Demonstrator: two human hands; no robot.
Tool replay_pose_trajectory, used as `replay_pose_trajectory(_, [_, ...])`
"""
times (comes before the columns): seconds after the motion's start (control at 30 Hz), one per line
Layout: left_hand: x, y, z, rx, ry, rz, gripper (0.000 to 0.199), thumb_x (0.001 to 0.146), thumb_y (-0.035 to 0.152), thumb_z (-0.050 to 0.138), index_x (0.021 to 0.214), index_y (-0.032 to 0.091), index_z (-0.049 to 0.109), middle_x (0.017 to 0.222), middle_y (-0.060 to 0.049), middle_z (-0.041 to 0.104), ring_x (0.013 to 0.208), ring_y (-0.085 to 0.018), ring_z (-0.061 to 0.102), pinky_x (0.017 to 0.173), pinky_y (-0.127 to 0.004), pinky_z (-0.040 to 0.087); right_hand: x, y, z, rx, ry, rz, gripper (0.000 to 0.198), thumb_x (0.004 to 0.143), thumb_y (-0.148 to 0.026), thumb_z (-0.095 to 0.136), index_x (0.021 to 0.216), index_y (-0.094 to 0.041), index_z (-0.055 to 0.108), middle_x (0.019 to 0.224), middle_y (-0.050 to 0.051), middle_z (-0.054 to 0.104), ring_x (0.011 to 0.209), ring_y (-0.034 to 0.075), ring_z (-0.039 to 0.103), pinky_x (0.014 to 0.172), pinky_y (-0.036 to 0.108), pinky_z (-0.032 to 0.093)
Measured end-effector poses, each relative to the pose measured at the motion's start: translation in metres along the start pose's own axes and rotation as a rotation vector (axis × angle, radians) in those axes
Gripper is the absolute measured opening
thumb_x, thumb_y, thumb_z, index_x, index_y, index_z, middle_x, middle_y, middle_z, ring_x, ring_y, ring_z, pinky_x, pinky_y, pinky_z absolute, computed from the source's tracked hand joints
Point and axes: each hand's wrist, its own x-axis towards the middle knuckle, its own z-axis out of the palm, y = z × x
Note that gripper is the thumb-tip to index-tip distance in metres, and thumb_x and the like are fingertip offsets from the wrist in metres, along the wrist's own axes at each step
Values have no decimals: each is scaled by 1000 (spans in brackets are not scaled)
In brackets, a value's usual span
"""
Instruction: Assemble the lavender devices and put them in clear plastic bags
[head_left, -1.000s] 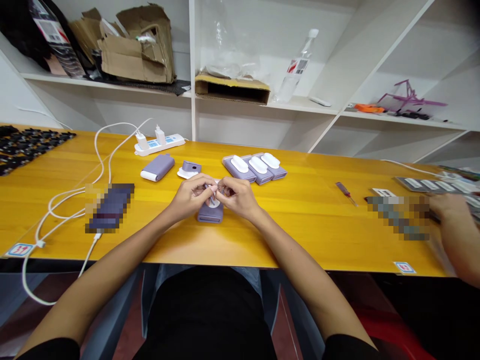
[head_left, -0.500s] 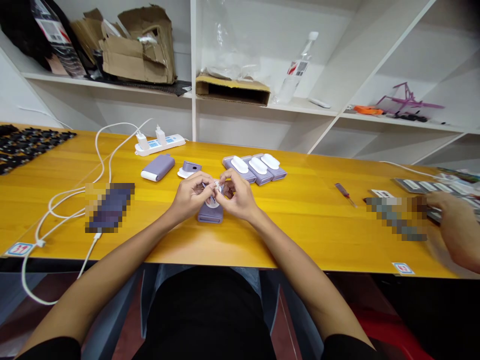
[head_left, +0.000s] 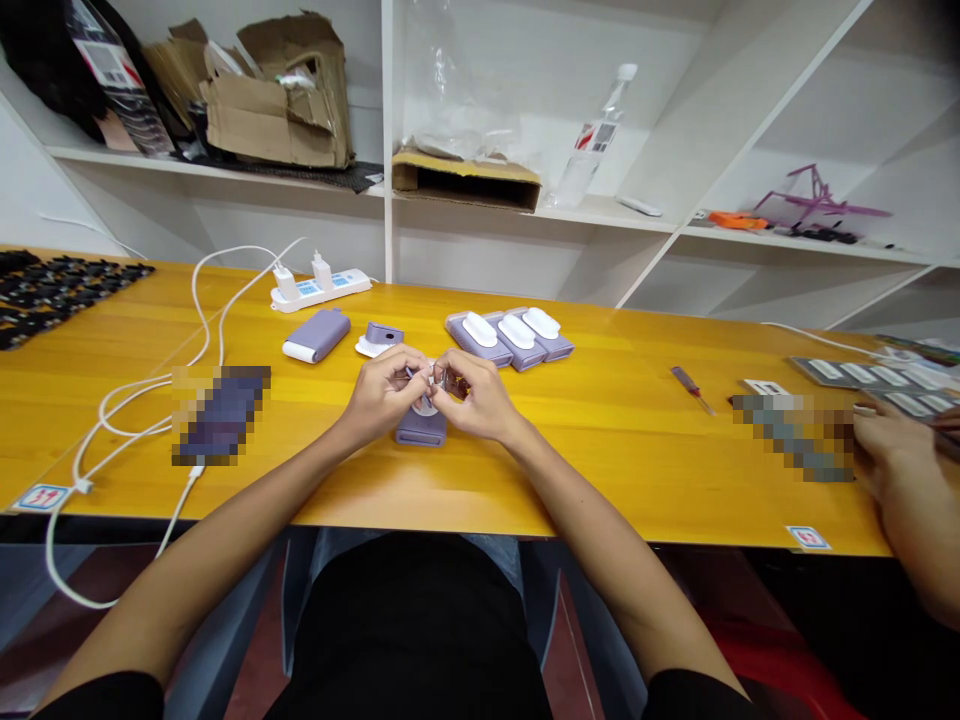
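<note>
purple-bodied, one case sits beneath two pinching hands.

A glossy wood-grained tabletop surrounds a power strip of smooth white plastic. To the strip's right, 3 matt purple plastic cases carry smooth white plastic pieces; in front of the strip and rightward, 1 more purple case shows a matt finish. Above the strip, a torn cardboard box looks rough; upper right of the strip stands a shiny clear plastic bottle.
</note>
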Motion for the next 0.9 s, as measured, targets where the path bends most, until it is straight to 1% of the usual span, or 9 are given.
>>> replay_pose_trajectory(0.1, [1, -1, -1, 15, 15, 17, 15, 96, 28, 73, 85, 18, 75, 95, -7, 71, 78, -15, 68, 62, -24, 59, -2, 1, 1, 30, -12, 36, 4, 91, -23, 66, 90, -22, 61, 75, -2, 62, 63, 13, 51, 62, 27, 42])
replay_pose_trajectory(0.2, [1, -3, -2, 23, 17, 45, 14, 97, 27, 73, 86, 18, 77, 95, -7, 71, 82, -16, 70, 66, -25, 61, -3, 2, 1, 46, -25, 59, 4, 92, -26, 67, 92, -22, 65, 73, -3, 62, 60, 12, 51, 60, 26, 42])
replay_pose_trajectory(0.37, [1, -6, -4, -82, -26, -24, 19, 98, 38, 76, 100, 19, 79, 105, -8, 70, 79, -16, 70, 63, -28, 63, -3, 6, 1, 48, -7, 55, 7, 96, -28, 66, 97, -21, 69, 77, -1, 66, 63, 12, 55, 61, 27, 44])
replay_pose_trajectory(0.4, [1, -6, -5, -83, -32, -26, 20, 99, 39, 76, 101, 19, 80, 106, -9, 70, 83, -17, 71, 65, -29, 64, -3, 7, 1, 49, 1, 50, 7, 97, -28, 66, 98, -21, 69, 78, -1, 67, 63, 12, 55, 62, 27, 44])
replay_pose_trajectory(0.53, [2, -7, -7, -62, -4, 0, 21, 97, 38, 79, 105, 19, 79, 112, -10, 72, 107, -22, 73, 88, -35, 66, -2, 10, -1, 29, 32, 46, 7, 98, -27, 64, 99, -22, 69, 85, 1, 70, 65, 13, 56, 62, 27, 45])
replay_pose_trajectory(0.6, [2, -7, -7, -131, 9, -50, 26, 95, 37, 81, 114, 19, 76, 112, -9, 74, 106, -22, 76, 94, -37, 66, -2, 12, -3, 17, 46, 49, 6, 98, -25, 64, 99, -22, 69, 86, 2, 70, 64, 13, 54, 61, 28, 44])
replay_pose_trajectory(0.67, [2, -8, -8, -211, 8, -122, 33, 94, 37, 81, 120, 18, 72, 110, -9, 76, 100, -22, 79, 94, -38, 66, -1, 13, -4, 17, 68, 48, 6, 98, -25, 64, 98, -21, 69, 86, 1, 69, 62, 12, 53, 60, 28, 44])
replay_pose_trajectory(0.77, [2, -9, -7, -248, 33, -159, 34, 92, 37, 84, 116, 18, 71, 111, -9, 76, 100, -22, 80, 94, -39, 66, -1, 13, -4, 10, 82, 46, 6, 98, -25, 64, 98, -21, 69, 86, 2, 69, 62, 12, 53, 60, 28, 44])
replay_pose_trajectory(0.9, [2, -11, -5, -243, 74, -130, 38, 82, 36, 92, 110, 18, 76, 111, -8, 73, 96, -19, 77, 92, -35, 66, -2, 10, 2, -15, 59, 17, 7, 98, -24, 63, 100, -22, 69, 92, 4, 72, 66, 14, 57, 62, 29, 46])
